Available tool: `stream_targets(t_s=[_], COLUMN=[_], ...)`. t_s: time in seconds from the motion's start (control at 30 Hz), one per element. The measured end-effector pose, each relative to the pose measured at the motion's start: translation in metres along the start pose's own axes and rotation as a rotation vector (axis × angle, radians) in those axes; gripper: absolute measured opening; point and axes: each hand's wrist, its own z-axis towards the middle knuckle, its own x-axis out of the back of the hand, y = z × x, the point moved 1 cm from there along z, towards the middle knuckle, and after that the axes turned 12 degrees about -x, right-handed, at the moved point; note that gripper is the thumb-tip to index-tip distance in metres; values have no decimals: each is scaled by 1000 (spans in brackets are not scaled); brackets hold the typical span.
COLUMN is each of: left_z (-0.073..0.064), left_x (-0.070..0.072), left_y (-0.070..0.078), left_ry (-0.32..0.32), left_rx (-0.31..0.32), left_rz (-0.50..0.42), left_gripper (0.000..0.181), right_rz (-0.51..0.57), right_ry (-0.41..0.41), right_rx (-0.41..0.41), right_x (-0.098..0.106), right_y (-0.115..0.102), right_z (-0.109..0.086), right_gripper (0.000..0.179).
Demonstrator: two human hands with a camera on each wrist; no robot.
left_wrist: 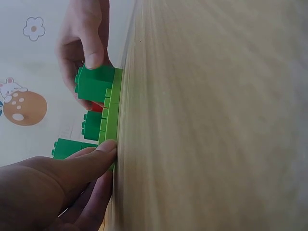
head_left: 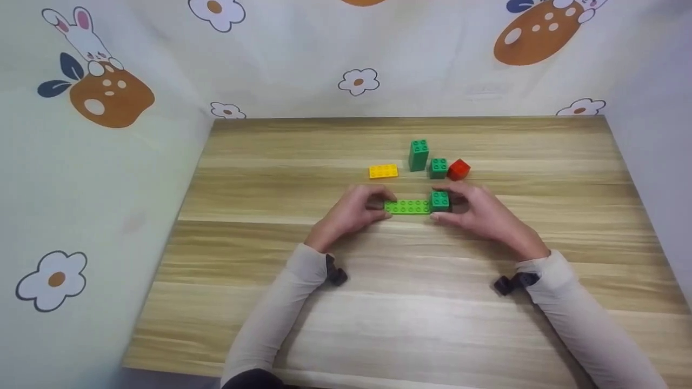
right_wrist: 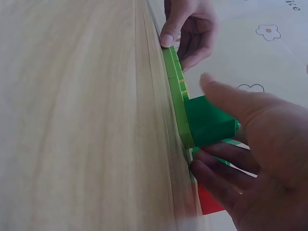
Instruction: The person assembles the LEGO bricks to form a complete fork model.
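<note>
A long light green plate lies flat on the table, with a dark green block standing on its right end. My left hand pinches the plate's left end; the thumb presses its near side. Around the dark green block, my right hand is spread loosely. In the right wrist view its thumb stands off the block, and the other fingers are partly hidden behind it.
Behind the plate are a yellow plate, a tall green stack, a smaller green block and a red block. A patterned cloth wall borders the wooden table at the back.
</note>
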Motion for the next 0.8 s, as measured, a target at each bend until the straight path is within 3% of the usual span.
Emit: stream_targets(t_s=[0.13, 0.4, 0.6, 0.8], left_z=[0, -1, -1, -1], left_x=[0, -1, 0, 0], left_y=[-1, -1, -1, 0], left_ry=[6, 15, 16, 16], left_rx=[3, -12, -4, -13], left_rz=[-20, -22, -35, -3], left_gripper=[33, 33, 33, 33], right_rz=[76, 179, 201, 139], right_ry=[54, 281, 364, 371], right_rx=[-23, -17, -89, -135], right_x=[5, 16, 22, 25], right_y=[-2, 3, 10, 19], right_z=[-1, 3, 8, 17], right_gripper=[61, 27, 30, 44])
